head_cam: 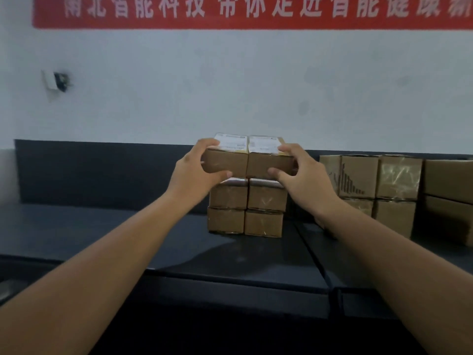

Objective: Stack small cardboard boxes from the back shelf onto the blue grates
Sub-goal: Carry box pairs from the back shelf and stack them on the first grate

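Two small cardboard boxes with white labels on top sit side by side as the top layer of a stack on the dark shelf [102, 231]. My left hand [197, 170] grips the left top box [227, 160], fingers over its top edge and thumb under its front. In the same way my right hand [299, 172] grips the right top box [266, 160]. Below them stand two more layers of small boxes [245, 211], two per layer. No blue grates are in view.
More cardboard boxes [378, 185] stand stacked to the right on the shelf, with larger ones [448, 196] at the far right edge. A white wall with a red banner [256, 11] rises behind. A seam [312, 254] splits the shelf top.
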### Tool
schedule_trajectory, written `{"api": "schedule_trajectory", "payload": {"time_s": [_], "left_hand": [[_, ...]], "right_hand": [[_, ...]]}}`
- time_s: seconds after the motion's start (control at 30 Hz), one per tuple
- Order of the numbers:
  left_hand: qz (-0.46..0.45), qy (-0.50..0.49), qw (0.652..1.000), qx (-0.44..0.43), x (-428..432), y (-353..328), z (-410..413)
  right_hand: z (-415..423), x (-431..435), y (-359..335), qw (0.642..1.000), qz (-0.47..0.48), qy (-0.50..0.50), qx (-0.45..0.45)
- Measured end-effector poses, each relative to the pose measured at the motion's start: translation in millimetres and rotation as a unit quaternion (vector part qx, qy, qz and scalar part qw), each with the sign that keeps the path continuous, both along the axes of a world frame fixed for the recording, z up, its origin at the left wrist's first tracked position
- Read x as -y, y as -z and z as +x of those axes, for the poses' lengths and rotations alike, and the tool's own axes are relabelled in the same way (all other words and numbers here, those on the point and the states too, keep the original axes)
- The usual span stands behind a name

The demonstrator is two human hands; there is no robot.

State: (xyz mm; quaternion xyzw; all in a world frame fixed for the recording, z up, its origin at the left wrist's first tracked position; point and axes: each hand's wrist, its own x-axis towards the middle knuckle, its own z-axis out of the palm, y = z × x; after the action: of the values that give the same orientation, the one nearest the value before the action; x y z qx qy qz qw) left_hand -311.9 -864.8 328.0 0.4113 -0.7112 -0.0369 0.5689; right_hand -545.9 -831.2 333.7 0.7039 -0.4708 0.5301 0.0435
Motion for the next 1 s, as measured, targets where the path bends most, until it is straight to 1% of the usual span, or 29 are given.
{"api": "schedule_trajectory", "payload": {"time_s": [0.13, 0.3, 0.53, 0.6, 0.67, 0.73, 0.83, 1.0], "left_hand": [[-0.028, -0.045, 0.997, -0.05, -57, 14, 7], [-0.038, -0.116, 0.988, -0.099, -147, 51, 11], [-0.018, -0.236, 0.962, -0.136, -289, 106, 47], [-0.015, -0.263, 0.954, -0.145, -329, 124, 56], [-0.008, -0.317, 0.936, -0.153, -381, 142, 72], [-0.01, -0.331, 0.929, -0.163, -404, 152, 76], [-0.006, -0.399, 0.899, -0.179, -469, 170, 96], [-0.016, -0.532, 0.826, -0.183, -588, 201, 141]], "right_hand": [[9, -34, 9, 0.997, -0.034, -0.063, 0.008], [23, -77, 39, 0.984, -0.037, -0.172, 0.03], [79, -149, 92, 0.945, 0.002, -0.326, 0.03], [98, -171, 107, 0.932, -0.003, -0.362, 0.025], [133, -204, 125, 0.912, 0.007, -0.411, 0.014], [144, -215, 136, 0.901, 0.015, -0.433, 0.026], [189, -254, 155, 0.863, 0.023, -0.502, 0.043], [276, -332, 185, 0.79, 0.058, -0.608, 0.038]]}}
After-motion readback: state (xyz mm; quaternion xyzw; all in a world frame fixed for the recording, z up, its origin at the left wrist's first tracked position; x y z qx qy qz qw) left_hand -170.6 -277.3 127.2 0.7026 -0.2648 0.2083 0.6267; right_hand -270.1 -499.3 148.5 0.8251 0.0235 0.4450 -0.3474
